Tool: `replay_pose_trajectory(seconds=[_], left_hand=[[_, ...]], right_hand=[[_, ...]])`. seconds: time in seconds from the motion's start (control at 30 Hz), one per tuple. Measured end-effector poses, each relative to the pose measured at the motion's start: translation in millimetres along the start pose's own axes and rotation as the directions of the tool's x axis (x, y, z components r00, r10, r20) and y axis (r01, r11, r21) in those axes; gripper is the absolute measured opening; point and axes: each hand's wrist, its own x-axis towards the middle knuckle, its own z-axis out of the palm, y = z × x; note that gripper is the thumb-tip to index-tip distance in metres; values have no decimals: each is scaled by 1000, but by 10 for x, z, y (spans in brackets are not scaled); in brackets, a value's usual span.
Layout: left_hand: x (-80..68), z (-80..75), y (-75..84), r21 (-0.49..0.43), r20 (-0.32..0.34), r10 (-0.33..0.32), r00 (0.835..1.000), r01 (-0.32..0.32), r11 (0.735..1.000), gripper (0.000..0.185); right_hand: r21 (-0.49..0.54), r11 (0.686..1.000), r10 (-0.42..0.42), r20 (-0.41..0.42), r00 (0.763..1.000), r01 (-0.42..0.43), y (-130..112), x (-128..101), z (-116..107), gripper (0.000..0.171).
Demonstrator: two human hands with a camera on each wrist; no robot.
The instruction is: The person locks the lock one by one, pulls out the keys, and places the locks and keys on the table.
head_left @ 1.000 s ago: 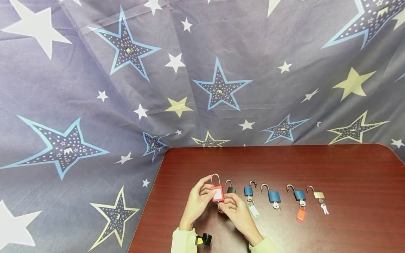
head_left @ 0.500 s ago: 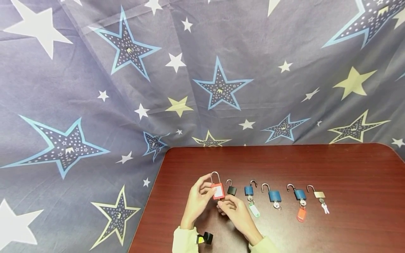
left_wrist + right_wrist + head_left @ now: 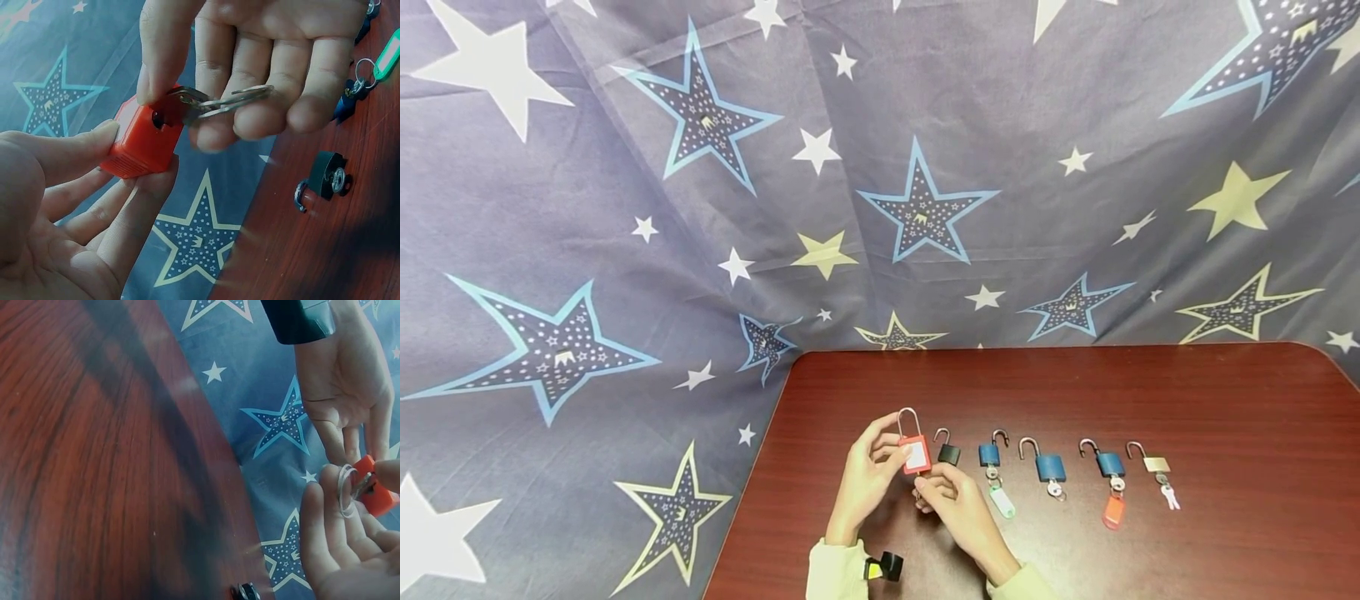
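A red padlock (image 3: 914,455) with a white label and a tall metal shackle is held upright above the table. My left hand (image 3: 867,479) grips its body, thumb over the label and fingers behind. Below the padlock, my right hand (image 3: 958,504) pinches a key (image 3: 362,485) at the underside. In the left wrist view, the dark keyhole (image 3: 159,117) shows beside the right thumb, and a metal key ring (image 3: 247,95) hangs against the right fingers. How deep the key sits cannot be told. Just right of the hands lies a black padlock (image 3: 949,454), shackle swung out.
Along the reddish-brown table (image 3: 1045,383) lie a small blue padlock (image 3: 989,455) with a green tag (image 3: 1002,502), a wider blue padlock (image 3: 1050,467), another blue padlock (image 3: 1110,464) with an orange tag (image 3: 1114,512), and a brass padlock (image 3: 1156,463) with keys. Their shackles are open. A star-patterned cloth (image 3: 925,275) hangs behind.
My right fingers have shifted slightly down from the red padlock's side to below it, uncovering more of the black padlock. My left hand keeps its grip almost in place.
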Motion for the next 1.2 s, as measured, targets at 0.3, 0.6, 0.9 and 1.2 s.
replay_pose_trajectory(seconds=[0.3,0.6,0.9,1.2], left_hand=[[15,25,0,-2,14,7,1000,-7,1000,48],[45,49,-19,0,-3,-3,1000,3,1000,47],[60,-27,-55,33,-35,-23,999,24,999,46],[61,-64,-89,21,-76,-59,995,61,998,44]], right_hand=[[30,999,32,-96,995,-30,17,17,18,27],[30,1000,7,-154,988,-2,10,19,55,24],[-30,999,39,-81,996,-41,63,3,65,22],[-30,999,37,-80,996,-39,76,-15,142,21]])
